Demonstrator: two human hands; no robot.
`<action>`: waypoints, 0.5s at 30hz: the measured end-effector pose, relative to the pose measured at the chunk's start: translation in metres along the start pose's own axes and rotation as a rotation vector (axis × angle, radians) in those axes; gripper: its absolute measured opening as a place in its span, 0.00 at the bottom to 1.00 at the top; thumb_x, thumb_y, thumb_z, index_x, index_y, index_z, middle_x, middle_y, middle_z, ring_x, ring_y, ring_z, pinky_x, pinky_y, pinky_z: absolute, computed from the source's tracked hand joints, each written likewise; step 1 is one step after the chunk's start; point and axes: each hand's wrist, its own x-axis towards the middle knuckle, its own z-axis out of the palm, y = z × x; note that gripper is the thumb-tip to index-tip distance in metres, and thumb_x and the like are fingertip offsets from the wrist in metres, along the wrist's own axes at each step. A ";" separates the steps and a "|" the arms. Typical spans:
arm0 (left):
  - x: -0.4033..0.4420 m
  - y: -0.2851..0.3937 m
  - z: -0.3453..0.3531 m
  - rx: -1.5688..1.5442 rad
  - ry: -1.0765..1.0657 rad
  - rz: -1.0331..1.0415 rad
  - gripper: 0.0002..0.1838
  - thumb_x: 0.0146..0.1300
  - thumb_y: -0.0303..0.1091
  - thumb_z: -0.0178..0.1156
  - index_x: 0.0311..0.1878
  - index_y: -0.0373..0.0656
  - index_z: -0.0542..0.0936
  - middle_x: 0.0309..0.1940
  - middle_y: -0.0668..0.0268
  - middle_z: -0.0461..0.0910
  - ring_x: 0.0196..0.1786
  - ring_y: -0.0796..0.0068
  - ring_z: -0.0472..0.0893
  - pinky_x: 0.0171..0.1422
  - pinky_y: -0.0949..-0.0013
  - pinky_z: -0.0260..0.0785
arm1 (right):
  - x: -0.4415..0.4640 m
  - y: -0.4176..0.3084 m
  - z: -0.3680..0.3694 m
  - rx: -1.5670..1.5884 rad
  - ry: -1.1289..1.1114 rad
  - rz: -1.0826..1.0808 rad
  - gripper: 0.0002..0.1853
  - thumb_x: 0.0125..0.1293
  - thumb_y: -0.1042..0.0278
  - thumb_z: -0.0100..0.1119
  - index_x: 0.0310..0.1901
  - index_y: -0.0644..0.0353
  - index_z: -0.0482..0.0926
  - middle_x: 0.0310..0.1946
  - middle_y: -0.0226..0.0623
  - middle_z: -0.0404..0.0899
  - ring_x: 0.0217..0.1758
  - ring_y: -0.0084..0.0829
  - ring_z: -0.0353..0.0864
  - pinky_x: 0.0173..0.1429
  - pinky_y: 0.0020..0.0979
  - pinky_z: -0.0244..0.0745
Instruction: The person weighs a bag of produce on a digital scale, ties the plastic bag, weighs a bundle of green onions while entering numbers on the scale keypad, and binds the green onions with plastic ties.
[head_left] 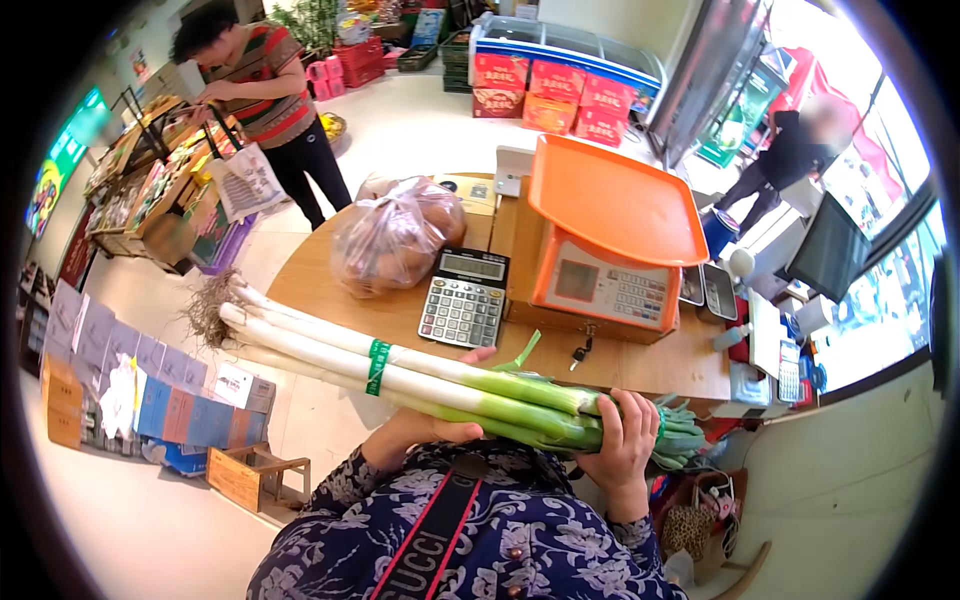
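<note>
A long bundle of leeks (460, 385), bound with green tape, lies across both hands in front of the body, its roots to the left and its green ends to the right. My right hand (622, 440) has its fingers wrapped round the green part. My left hand (440, 425) supports the middle from below; most of its fingers are hidden behind the stalks. Just beyond the leeks, a calculator (463, 305) rests on the wooden counter (315, 290), beside a knotted plastic bag of round items (395, 235). An orange scale (615, 210) stands to the right.
Keys (581, 352) lie near the counter's front edge. A monitor (828, 247) and metal trays (718, 292) are at the right. One person (265, 95) stands at shelves at the back left, another (790, 150) at the doorway. A wooden stool (240, 475) is at the lower left.
</note>
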 end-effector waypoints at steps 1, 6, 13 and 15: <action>0.000 0.002 0.001 -0.017 0.015 -0.018 0.46 0.47 0.43 0.69 0.65 0.37 0.55 0.56 0.63 0.68 0.60 0.73 0.66 0.66 0.68 0.55 | 0.000 0.000 0.001 0.004 0.000 -0.001 0.29 0.44 0.57 0.65 0.49 0.56 0.69 0.45 0.42 0.70 0.46 0.44 0.72 0.51 0.45 0.65; -0.002 0.014 0.004 -0.135 0.072 -0.105 0.38 0.47 0.35 0.68 0.61 0.39 0.61 0.52 0.65 0.70 0.56 0.77 0.69 0.60 0.71 0.62 | 0.006 -0.001 0.001 -0.008 -0.004 0.002 0.28 0.43 0.58 0.65 0.48 0.57 0.70 0.45 0.42 0.70 0.47 0.43 0.71 0.51 0.45 0.65; 0.002 0.026 0.013 -0.185 0.111 -0.200 0.40 0.44 0.35 0.68 0.61 0.40 0.62 0.52 0.65 0.72 0.58 0.73 0.70 0.64 0.69 0.59 | 0.004 0.003 0.000 -0.016 -0.036 0.022 0.30 0.40 0.60 0.65 0.49 0.60 0.70 0.45 0.41 0.71 0.47 0.43 0.71 0.52 0.44 0.64; 0.002 0.023 0.013 -0.195 0.110 -0.203 0.39 0.44 0.35 0.68 0.61 0.40 0.62 0.52 0.65 0.72 0.58 0.74 0.70 0.64 0.69 0.59 | 0.002 0.003 -0.001 -0.013 -0.048 0.031 0.33 0.36 0.61 0.66 0.50 0.61 0.70 0.45 0.41 0.71 0.48 0.43 0.71 0.53 0.44 0.63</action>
